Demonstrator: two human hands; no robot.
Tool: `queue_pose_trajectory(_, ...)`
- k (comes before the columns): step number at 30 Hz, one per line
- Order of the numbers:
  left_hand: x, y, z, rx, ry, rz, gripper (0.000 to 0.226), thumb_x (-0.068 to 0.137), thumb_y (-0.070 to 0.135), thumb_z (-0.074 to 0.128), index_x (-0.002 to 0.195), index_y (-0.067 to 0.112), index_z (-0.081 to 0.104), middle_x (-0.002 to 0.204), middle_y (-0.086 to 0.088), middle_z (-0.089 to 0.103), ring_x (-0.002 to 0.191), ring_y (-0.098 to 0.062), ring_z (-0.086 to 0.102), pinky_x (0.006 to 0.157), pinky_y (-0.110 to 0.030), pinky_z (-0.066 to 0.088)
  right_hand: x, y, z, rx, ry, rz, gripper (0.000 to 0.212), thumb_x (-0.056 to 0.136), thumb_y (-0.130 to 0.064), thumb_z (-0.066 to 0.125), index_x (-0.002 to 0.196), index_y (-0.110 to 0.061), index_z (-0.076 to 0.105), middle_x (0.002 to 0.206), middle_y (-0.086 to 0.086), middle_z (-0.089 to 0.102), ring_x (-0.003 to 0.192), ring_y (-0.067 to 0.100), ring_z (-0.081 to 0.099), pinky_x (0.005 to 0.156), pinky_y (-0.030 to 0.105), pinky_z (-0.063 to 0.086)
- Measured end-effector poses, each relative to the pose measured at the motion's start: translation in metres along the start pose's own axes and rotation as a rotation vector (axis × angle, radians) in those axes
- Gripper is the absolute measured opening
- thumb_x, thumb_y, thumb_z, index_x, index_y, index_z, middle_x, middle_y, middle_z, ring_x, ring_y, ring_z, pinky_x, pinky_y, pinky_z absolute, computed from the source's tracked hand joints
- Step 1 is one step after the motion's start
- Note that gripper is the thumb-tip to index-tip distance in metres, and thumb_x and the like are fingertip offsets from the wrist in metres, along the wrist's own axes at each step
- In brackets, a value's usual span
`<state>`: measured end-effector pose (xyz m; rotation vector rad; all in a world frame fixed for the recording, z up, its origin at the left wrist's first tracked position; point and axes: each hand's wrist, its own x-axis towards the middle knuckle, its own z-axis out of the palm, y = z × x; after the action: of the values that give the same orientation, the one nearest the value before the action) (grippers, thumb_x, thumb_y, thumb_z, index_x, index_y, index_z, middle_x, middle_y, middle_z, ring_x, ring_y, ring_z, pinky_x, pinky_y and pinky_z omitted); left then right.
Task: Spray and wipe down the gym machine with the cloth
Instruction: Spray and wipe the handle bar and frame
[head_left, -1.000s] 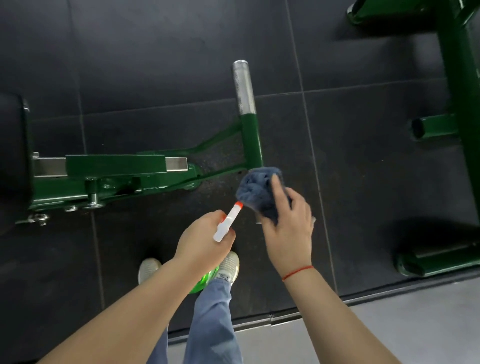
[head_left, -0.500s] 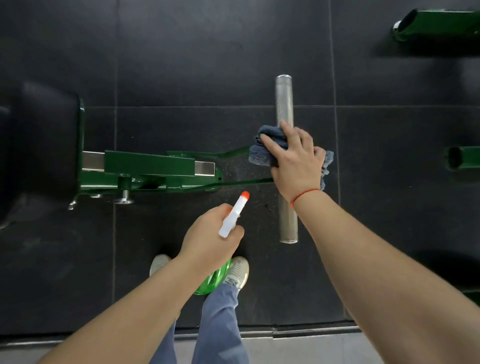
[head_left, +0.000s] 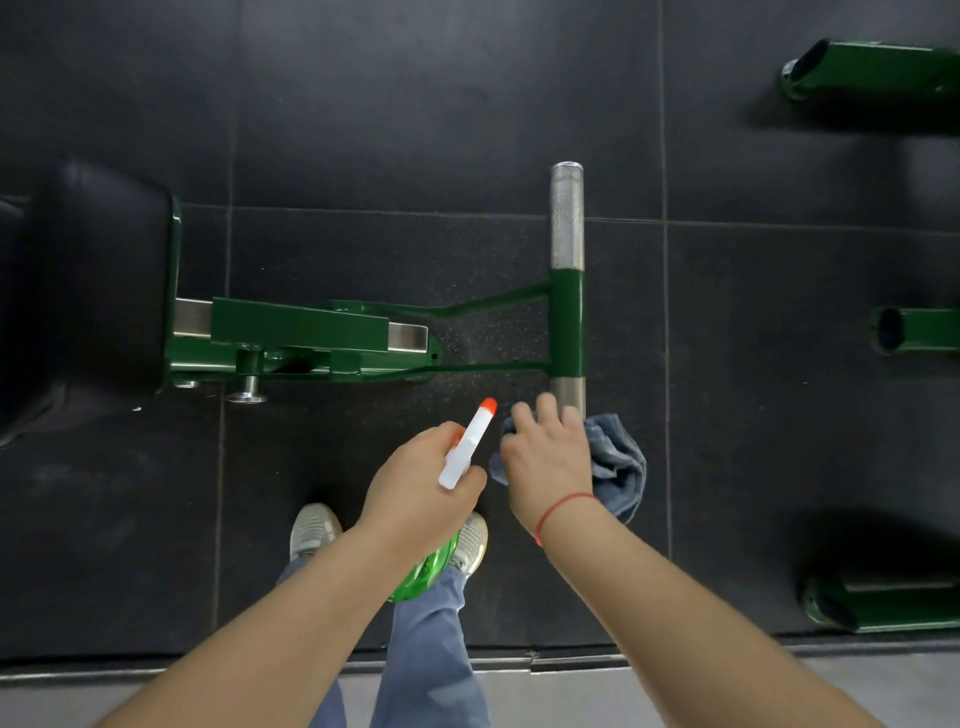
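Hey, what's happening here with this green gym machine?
A person is cleaning it. Their left hand holds a spray bottle, its orange-tipped nozzle pointing toward the green frame. Their right hand grips a blue-grey cloth at the near end of the handle bar; the bar's far silver end is uncovered. The black seat pad sits off to the left.

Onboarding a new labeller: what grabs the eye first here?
Bottom centre: the right hand grips a blue-grey cloth at the near end of the steel handle bar, while the left hand holds a green spray bottle, its orange nozzle tip pointing toward the bar. Then the green machine frame, running left to a black pad.
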<state>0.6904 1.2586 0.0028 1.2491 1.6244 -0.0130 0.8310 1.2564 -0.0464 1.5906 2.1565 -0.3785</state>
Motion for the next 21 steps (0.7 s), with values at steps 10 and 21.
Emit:
queue_pose_trajectory(10, 0.01, -0.004, 0.005, -0.079, 0.004, -0.048, 0.011, 0.088, 0.021, 0.062, 0.095, 0.029, 0.062, 0.086, 0.006, 0.068, 0.082, -0.023, 0.07, 0.082, -0.051, 0.056, 0.002, 0.058, 0.009, 0.147, 0.231, -0.19, 0.033, 0.066, -0.033, 0.074, 0.099, -0.032, 0.077, 0.1, -0.006, 0.062, 0.098, 0.028, 0.051, 0.074, 0.038, 0.033)
queue_pose_trajectory(21, 0.021, 0.011, 0.015, -0.042, 0.004, 0.036, 0.013, 0.09, 0.019, 0.06, 0.102, 0.016, 0.064, 0.092, -0.002, 0.067, 0.084, -0.024, 0.063, 0.081, -0.05, 0.053, 0.039, 0.103, 0.009, 0.799, 0.499, 0.277, 0.061, 0.084, -0.01, 0.058, 0.144, -0.019, 0.05, 0.139, 0.014, 0.048, 0.122, 0.032, 0.047, 0.104, 0.044, 0.041)
